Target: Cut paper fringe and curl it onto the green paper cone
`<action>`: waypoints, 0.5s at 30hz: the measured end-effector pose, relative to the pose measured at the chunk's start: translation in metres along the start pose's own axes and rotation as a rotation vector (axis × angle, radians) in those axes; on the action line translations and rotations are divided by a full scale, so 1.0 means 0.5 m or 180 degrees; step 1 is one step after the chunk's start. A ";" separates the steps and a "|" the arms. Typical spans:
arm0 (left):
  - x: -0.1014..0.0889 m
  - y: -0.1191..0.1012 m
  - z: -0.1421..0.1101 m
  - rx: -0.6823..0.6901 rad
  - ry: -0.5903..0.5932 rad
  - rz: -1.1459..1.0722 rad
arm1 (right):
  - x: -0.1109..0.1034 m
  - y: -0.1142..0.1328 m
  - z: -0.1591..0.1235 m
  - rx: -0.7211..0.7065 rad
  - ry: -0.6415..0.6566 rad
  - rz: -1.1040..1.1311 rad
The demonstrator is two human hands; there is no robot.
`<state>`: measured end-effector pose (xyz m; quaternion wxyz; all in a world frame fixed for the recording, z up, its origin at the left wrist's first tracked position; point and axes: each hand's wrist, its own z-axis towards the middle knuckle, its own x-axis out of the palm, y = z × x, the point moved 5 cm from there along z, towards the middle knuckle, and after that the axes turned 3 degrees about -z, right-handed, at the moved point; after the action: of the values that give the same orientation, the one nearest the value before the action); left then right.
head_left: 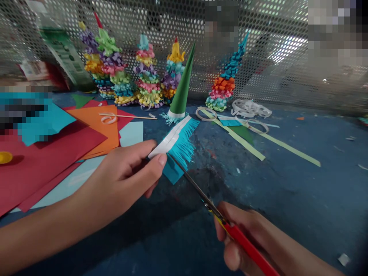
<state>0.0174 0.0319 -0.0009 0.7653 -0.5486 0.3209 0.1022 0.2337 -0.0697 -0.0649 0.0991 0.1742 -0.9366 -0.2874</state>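
Red sheets: at your far left, red sheets (57,165) lay on the worktop (178,237) with a round yellow piece (5,157) on them, and orange paper (102,124) lay just beside.
Left hand: your left hand (126,172) pinched the near end of the blue paper's white edge, thumb on top and fingers beneath.
Ruffled cones: behind it, several ruffled cones (148,76) stood along the perforated metal panel (126,15).
Blue paper: the fringed blue paper (184,145) was at the middle, above the worktop, its slits hanging to the right and a near portion apparently uncut. It looked light and limp, the fringe easy to crease or tear, so the uncut white band (172,136) seemed the best place to grip; if that was tape, it might have clung to your fingertips.
Green cone: a smooth green cone (184,88) stood just beyond, tilted right, pale fringe around its base.
Scissors: the scissors (197,186) reached the paper near your left thumb; you could not tell whether the blades were parted.
Right hand: your right hand (247,224) was wrapped around the red handle.
Pale green strips: two pale green strips (247,145) lay beyond that hand.
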 end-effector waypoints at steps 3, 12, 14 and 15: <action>0.000 0.005 -0.005 -0.0038 0.0013 -0.0089 | -0.001 0.001 0.005 -0.0006 -0.0018 -0.0144; -0.006 -0.001 0.004 0.0002 0.0044 -0.0153 | -0.021 0.017 -0.009 -0.1248 -0.0221 -0.0987; -0.010 0.003 0.004 -0.0019 0.0024 -0.0077 | -0.030 0.013 -0.009 -0.1506 -0.0262 -0.1302; -0.011 0.006 0.003 -0.0037 0.0011 -0.0058 | -0.034 0.009 -0.007 -0.1551 -0.0245 -0.1442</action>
<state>0.0121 0.0357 0.0004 0.7624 -0.5561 0.3167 0.0961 0.2491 -0.0614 -0.0609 0.0360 0.3381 -0.7809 -0.5239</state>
